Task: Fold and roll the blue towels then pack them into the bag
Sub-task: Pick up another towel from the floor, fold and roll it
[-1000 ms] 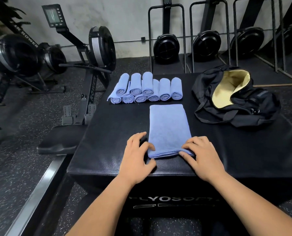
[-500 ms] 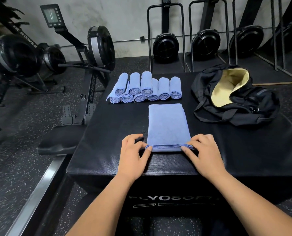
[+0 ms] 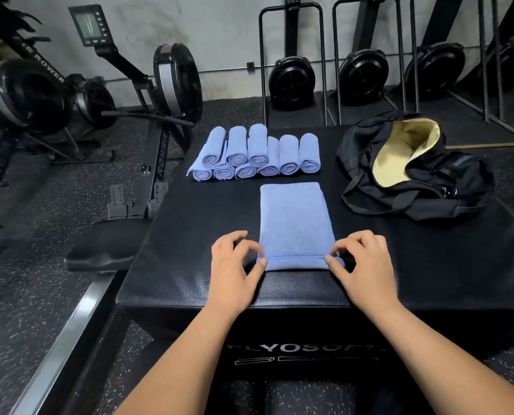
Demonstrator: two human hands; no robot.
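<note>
With left grip point(image 3: 234, 269) and right grip point(image 3: 366, 265) we pinch the near end of the folded blue cloth towel point(image 3: 294, 217); its length runs straight ahead.

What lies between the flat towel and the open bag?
Nothing visible. Only bare box top separates the towel from the bag to its right; the rolled towels sit behind, off that path.

Gym interior: rowing machine point(image 3: 171, 85) with flywheel and monitor point(image 3: 89, 25) at left, further rowers point(image 3: 291, 82) stored upright along the concrete wall point(image 3: 219, 25), speckled rubber floor point(image 3: 40, 295), and a padded black plyo box point(image 3: 279, 295) lettered "PLYOSOFT" on its near face
</note>
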